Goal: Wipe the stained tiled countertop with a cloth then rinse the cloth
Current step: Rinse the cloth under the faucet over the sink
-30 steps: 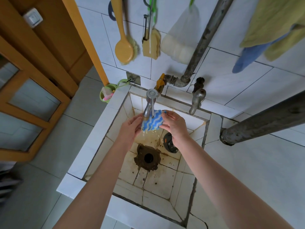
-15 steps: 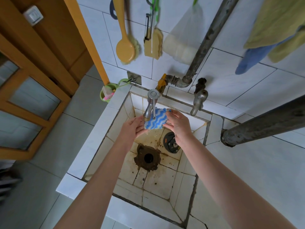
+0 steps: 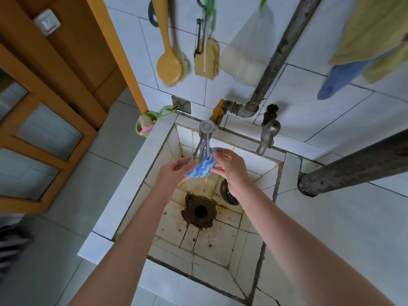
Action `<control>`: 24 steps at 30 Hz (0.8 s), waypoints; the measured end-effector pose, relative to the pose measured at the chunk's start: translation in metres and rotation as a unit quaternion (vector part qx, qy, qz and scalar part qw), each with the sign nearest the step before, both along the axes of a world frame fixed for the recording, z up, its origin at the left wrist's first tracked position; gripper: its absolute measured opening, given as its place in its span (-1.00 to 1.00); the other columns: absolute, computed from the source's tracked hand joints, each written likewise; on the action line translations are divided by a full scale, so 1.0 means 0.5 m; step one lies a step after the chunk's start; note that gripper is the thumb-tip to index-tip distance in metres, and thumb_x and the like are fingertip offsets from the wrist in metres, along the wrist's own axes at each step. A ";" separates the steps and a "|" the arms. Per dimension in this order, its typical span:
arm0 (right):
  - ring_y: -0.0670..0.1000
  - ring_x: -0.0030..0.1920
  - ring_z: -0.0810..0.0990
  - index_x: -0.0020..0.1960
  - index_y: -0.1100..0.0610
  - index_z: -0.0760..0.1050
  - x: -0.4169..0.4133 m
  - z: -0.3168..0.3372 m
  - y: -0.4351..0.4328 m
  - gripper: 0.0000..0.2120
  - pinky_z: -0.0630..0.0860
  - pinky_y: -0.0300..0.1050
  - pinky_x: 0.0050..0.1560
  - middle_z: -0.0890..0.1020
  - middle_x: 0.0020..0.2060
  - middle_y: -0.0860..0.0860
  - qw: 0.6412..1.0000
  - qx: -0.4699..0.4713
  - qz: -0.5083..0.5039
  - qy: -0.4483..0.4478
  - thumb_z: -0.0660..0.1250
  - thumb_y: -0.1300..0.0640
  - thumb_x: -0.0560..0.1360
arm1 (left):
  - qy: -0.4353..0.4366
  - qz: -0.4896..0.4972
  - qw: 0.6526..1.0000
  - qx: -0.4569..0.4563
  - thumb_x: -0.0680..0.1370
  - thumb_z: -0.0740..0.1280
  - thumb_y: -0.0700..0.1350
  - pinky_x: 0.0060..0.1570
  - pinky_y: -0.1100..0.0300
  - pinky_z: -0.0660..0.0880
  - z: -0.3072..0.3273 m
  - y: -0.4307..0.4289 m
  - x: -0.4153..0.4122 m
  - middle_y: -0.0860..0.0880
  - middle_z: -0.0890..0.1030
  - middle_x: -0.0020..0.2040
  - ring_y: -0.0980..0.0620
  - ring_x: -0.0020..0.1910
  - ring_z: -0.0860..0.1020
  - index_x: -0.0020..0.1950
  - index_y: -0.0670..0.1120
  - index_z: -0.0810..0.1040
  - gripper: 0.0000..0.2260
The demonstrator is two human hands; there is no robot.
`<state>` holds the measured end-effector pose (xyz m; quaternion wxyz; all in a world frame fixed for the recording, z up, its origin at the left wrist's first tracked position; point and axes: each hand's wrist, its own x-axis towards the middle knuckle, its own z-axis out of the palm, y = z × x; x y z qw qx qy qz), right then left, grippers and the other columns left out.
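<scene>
A blue-and-white wavy-striped cloth (image 3: pixel 202 166) is held under the spout of the metal tap (image 3: pixel 204 140), over the stained tiled sink basin (image 3: pixel 198 241). My left hand (image 3: pixel 173 173) grips the cloth's lower left edge. My right hand (image 3: pixel 229 165) pinches its upper right side with the fingertips. The cloth is bunched between both hands, and water drips from it. The white tiled countertop (image 3: pixel 331 228) lies to the right of the basin.
A rusty drain hole (image 3: pixel 199 210) sits in the basin floor, with a black plug (image 3: pixel 229 193) beside it. A second tap (image 3: pixel 267 133) and pipes (image 3: pixel 276 54) stand behind. Brushes (image 3: pixel 171 62), sponges and towels (image 3: pixel 366 40) hang on the wall. A thick pipe (image 3: pixel 353 164) crosses the counter.
Both hands have turned the cloth under the tap, and it now lies more slanted, with its lower corner toward my left hand. The view has tilted slightly.
</scene>
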<state>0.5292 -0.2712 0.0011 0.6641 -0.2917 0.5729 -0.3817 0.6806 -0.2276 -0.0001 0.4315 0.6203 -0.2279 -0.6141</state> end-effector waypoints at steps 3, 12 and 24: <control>0.15 0.01 0.64 0.11 0.27 0.49 0.017 0.000 0.000 -0.80 0.63 -0.21 -0.24 0.62 0.06 0.21 0.999 -0.022 0.028 0.023 0.34 0.21 0.52 | 0.002 0.017 1.000 -0.006 0.48 0.36 -0.17 -0.08 0.27 0.58 0.006 0.002 0.012 -0.09 0.62 0.04 0.02 0.02 0.61 0.15 -0.17 0.54 -0.75; 0.14 -0.05 0.65 0.10 0.19 0.42 0.045 -0.002 0.000 -0.82 0.65 -0.14 -0.21 0.60 0.07 0.21 0.993 -0.032 0.102 0.053 0.33 0.20 0.53 | 0.019 0.065 0.997 -0.032 0.53 0.30 -0.20 -0.13 0.30 0.58 0.016 0.003 0.034 -0.05 0.63 0.00 0.07 -0.07 0.62 0.15 -0.16 0.52 -0.79; 0.10 0.04 0.61 0.18 0.30 0.43 -0.004 0.012 -0.001 -0.66 0.64 -0.16 -0.15 0.59 0.02 0.18 0.996 -0.056 0.053 0.033 0.37 0.41 0.43 | -0.021 0.026 0.998 -0.050 0.48 0.35 -0.27 -0.02 0.21 0.56 -0.001 -0.011 -0.004 -0.12 0.62 0.06 -0.04 0.07 0.58 0.09 -0.10 0.55 -0.79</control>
